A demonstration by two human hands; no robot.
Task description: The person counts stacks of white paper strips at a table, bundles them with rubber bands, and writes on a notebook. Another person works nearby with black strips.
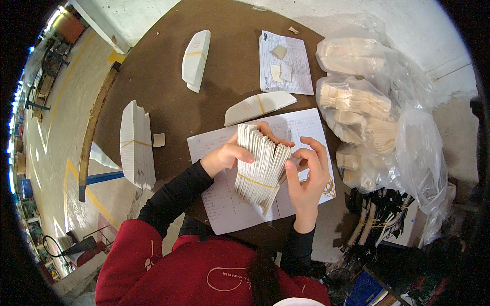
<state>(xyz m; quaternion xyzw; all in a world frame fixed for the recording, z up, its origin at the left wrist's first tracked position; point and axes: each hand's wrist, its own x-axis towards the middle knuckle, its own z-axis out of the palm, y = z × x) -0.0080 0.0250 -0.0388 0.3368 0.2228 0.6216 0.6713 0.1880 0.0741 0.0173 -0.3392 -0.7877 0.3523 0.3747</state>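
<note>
My left hand [227, 154] is closed round a thick bundle of thin white strips [258, 171], thumb on the near face and fingers behind its upper end. A yellow rubber band [258, 182] circles the bundle's lower part, and the strips fan apart above it. Just right of the bundle is my right hand [310, 178], its fingers curved and spread; fingertips come close to the strips, though I cannot tell if they touch. Beneath both hands lies an open notebook [229, 204] with handwritten pages. Yellow rubber bands [329, 188] lie by my right wrist.
Other banded white bundles [137, 148] stand or lie on the brown table [153, 76], at left, at the back [196, 58] and behind the notebook [259, 107]. A printed sheet [286, 46] carries small scraps. Clear plastic bags [357, 97] of cream pieces line the right edge.
</note>
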